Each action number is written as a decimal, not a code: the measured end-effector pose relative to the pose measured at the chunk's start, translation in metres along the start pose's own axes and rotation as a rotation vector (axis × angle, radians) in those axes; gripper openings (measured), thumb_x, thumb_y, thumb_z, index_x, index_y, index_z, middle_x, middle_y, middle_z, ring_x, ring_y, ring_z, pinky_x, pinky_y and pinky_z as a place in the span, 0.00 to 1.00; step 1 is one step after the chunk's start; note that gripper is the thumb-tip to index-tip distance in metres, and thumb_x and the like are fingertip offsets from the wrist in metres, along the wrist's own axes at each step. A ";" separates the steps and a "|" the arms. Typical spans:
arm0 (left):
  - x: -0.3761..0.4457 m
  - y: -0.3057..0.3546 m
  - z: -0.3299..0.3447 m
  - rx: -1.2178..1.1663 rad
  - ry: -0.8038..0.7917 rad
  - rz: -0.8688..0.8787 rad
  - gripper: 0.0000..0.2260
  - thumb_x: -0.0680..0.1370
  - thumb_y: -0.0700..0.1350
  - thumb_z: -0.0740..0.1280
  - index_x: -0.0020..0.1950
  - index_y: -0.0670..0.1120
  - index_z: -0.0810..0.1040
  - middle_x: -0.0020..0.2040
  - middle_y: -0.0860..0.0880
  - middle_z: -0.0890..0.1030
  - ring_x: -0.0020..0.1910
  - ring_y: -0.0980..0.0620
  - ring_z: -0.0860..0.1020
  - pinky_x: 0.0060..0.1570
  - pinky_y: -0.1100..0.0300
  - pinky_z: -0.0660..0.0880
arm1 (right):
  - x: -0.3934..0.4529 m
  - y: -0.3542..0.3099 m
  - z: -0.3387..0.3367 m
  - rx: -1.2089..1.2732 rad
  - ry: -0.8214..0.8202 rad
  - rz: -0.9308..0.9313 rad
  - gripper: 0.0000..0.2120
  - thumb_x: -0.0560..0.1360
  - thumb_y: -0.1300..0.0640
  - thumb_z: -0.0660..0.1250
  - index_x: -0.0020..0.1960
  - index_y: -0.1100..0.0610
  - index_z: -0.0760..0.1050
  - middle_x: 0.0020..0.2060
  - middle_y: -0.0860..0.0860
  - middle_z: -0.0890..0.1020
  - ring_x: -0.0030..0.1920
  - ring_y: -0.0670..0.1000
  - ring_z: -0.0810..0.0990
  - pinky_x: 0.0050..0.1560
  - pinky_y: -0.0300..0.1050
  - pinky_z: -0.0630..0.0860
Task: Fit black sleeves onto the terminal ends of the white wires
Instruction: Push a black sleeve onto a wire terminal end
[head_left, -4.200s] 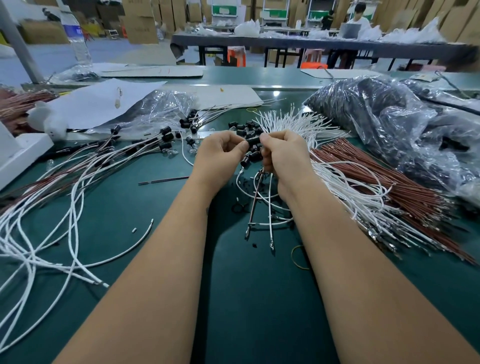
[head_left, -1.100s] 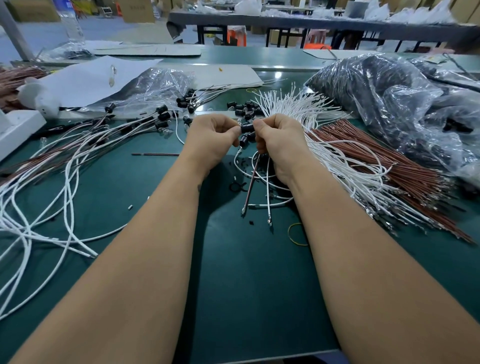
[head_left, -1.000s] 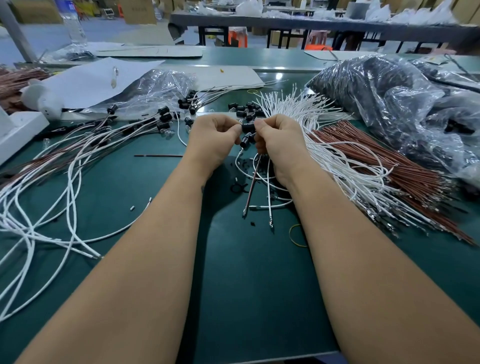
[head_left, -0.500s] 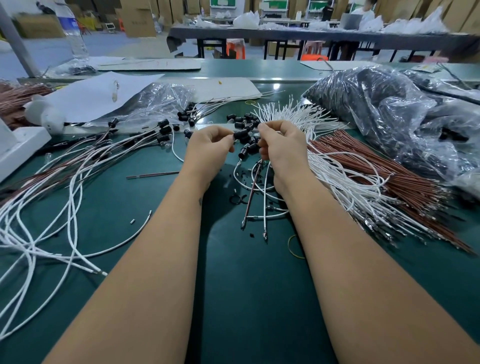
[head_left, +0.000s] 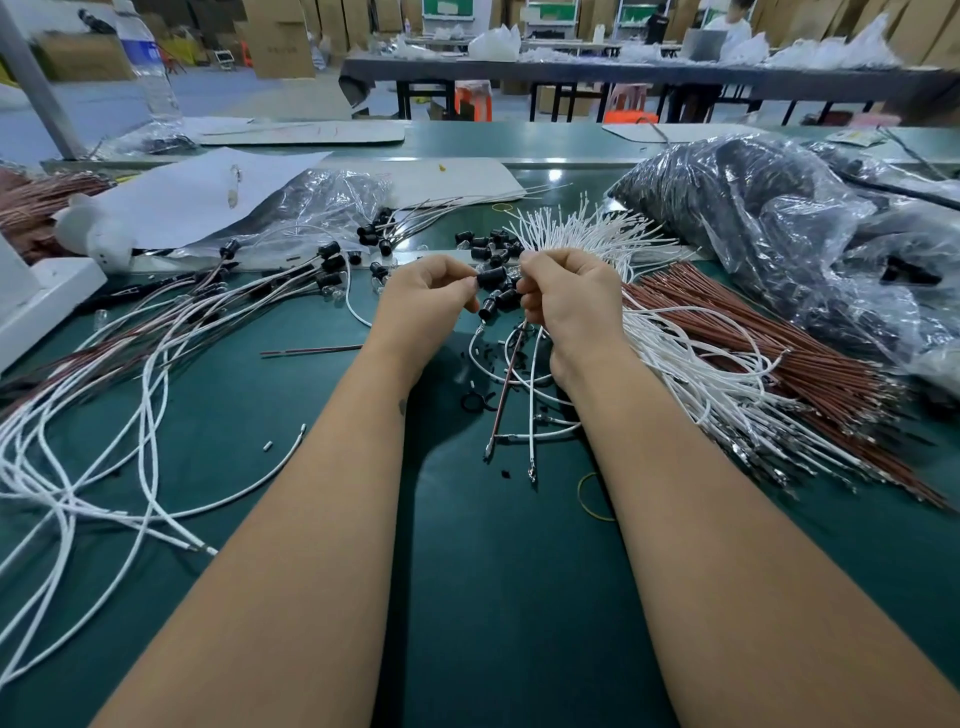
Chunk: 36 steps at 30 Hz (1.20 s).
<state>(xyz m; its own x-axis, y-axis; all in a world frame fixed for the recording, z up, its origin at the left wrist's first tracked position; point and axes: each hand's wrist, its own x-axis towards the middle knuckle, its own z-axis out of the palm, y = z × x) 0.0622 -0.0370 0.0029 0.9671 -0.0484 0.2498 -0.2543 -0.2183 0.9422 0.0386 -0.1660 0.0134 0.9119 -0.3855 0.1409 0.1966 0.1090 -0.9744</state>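
Pinching a black sleeve btwn both hands, just above the green bench. Left hand has fingers curled, fingertips closed on the sleeve's left end; right hand is curled too, pinching at the sleeve's right end and gripping a small bunch of wires that hang below its palm, w/ more sleeves clustered just under the held one.

Key relation: sleeve's long axis runs roughly left-right, straight across the gap btwn the two sets of fingertips, so each hand sits on one end of that axis. Can't tell whether a terminal is already inside; the entry point is hidden by the right fingers. Judgement: next move is a push along that same axis, hands closing toward each other, right hand feeding, left hand bracing.

Supply of bare white wires fans out just beyond the right hand; loose sleeves lie just beyond the fingertips, nearer the left hand's reach.
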 end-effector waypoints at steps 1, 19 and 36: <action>0.000 0.000 0.000 -0.003 -0.001 -0.003 0.05 0.78 0.40 0.65 0.46 0.45 0.80 0.32 0.55 0.80 0.30 0.57 0.67 0.29 0.71 0.66 | 0.000 0.000 0.000 -0.003 -0.003 0.000 0.09 0.75 0.63 0.68 0.36 0.57 0.76 0.27 0.49 0.76 0.25 0.44 0.72 0.26 0.35 0.70; 0.000 0.001 -0.003 -0.042 -0.007 0.006 0.07 0.77 0.40 0.66 0.40 0.47 0.80 0.30 0.56 0.80 0.29 0.57 0.68 0.28 0.71 0.67 | -0.003 -0.002 0.002 -0.038 -0.050 0.015 0.07 0.76 0.64 0.68 0.39 0.58 0.77 0.29 0.50 0.79 0.26 0.44 0.75 0.27 0.35 0.72; 0.002 -0.005 -0.011 -0.004 -0.029 0.059 0.05 0.74 0.42 0.73 0.38 0.49 0.82 0.31 0.53 0.82 0.36 0.52 0.75 0.41 0.59 0.72 | 0.001 0.003 0.002 -0.312 -0.054 -0.078 0.08 0.75 0.61 0.69 0.38 0.52 0.78 0.33 0.49 0.79 0.35 0.47 0.76 0.37 0.38 0.75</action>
<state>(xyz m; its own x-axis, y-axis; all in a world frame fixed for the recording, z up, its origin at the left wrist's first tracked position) 0.0650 -0.0256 0.0013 0.9504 -0.0893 0.2980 -0.3104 -0.2103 0.9270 0.0407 -0.1637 0.0105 0.9178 -0.3314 0.2187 0.1548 -0.2085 -0.9657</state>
